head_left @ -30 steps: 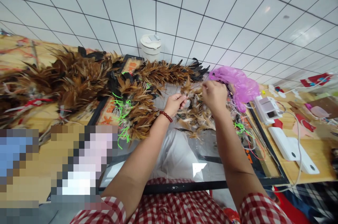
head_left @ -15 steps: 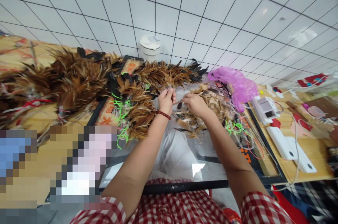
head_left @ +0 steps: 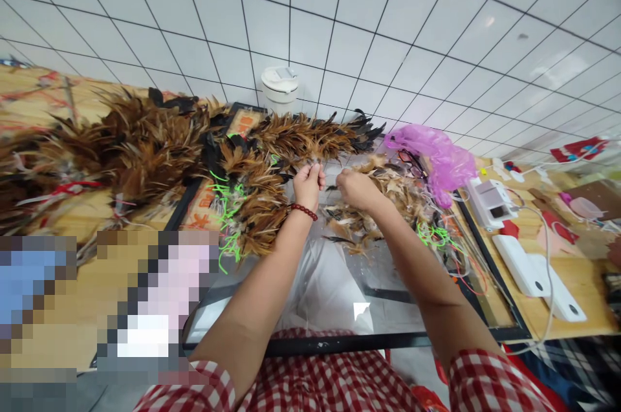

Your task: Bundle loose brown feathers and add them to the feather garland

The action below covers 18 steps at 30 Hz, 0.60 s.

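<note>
Fingers pinched, my left hand point(head_left: 307, 185) is closed on a small tuft of brown feathers point(head_left: 315, 156) that sticks up past the fingertips. A beaded bracelet point(head_left: 305, 211) circles that wrist. My right hand point(head_left: 356, 189) faces it a short gap away, its fingers pressed together; what they hold is too small to make out. Below and beside it lies a loose heap of tan and dark feathers point(head_left: 388, 195). To the left of my left hand rests a bundle of brown feathers point(head_left: 259, 218) with bright green ties point(head_left: 228, 195). Another feather row point(head_left: 310, 132) runs behind both hands.
A glass panel with a black frame point(head_left: 339, 342) lies under the work. A pink plastic bag point(head_left: 436, 153) and glasses point(head_left: 412, 163) are at the back right. White power strips point(head_left: 524, 266) lie right. A white lidded bin point(head_left: 280, 85) stands by the tiled wall. More feather bundles point(head_left: 145, 140) fill the left.
The view has shifted slightly. My right hand's fingertips have lifted a little and turned upward. My left hand keeps its pinch in nearly the same place.
</note>
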{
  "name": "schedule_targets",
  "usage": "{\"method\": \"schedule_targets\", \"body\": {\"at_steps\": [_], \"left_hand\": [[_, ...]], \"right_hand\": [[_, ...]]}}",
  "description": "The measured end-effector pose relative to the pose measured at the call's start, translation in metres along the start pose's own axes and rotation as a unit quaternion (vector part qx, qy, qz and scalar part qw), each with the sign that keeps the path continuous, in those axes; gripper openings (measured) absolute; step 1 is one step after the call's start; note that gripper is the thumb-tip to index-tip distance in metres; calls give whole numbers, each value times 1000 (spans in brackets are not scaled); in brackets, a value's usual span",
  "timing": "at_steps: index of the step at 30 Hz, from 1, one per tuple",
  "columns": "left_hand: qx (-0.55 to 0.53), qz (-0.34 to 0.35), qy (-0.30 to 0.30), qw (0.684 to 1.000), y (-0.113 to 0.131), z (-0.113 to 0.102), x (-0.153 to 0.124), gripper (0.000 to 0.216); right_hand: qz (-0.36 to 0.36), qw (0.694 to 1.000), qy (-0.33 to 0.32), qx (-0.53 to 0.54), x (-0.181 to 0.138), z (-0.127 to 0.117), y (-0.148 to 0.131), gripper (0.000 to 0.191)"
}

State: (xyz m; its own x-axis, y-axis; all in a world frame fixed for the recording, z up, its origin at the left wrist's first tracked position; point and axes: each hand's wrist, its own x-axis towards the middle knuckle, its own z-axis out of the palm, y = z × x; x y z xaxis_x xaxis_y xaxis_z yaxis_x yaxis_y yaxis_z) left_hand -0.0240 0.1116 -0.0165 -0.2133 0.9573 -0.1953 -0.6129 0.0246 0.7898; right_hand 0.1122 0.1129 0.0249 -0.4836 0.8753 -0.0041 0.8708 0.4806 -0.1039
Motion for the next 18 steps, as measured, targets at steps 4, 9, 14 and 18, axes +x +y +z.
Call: {"method": "schedule_targets", "body": {"at_steps": [4, 9, 14, 18], "left_hand": [[-7, -41, 0, 999, -1, 1, -1, 14], [0, -93, -42, 995, -2, 5, -5, 13], [15, -128, -53, 990, 1, 8, -11, 15], [24, -126, -60, 990, 2, 7, -11, 15]], "right_hand": [[186, 887, 119, 405, -3, 5, 10, 11], [200, 707, 96, 672, -2, 8, -3, 36], [186, 726, 173, 640, 7, 17, -15, 33], [185, 738, 230, 607, 11, 25, -14, 30]]}}
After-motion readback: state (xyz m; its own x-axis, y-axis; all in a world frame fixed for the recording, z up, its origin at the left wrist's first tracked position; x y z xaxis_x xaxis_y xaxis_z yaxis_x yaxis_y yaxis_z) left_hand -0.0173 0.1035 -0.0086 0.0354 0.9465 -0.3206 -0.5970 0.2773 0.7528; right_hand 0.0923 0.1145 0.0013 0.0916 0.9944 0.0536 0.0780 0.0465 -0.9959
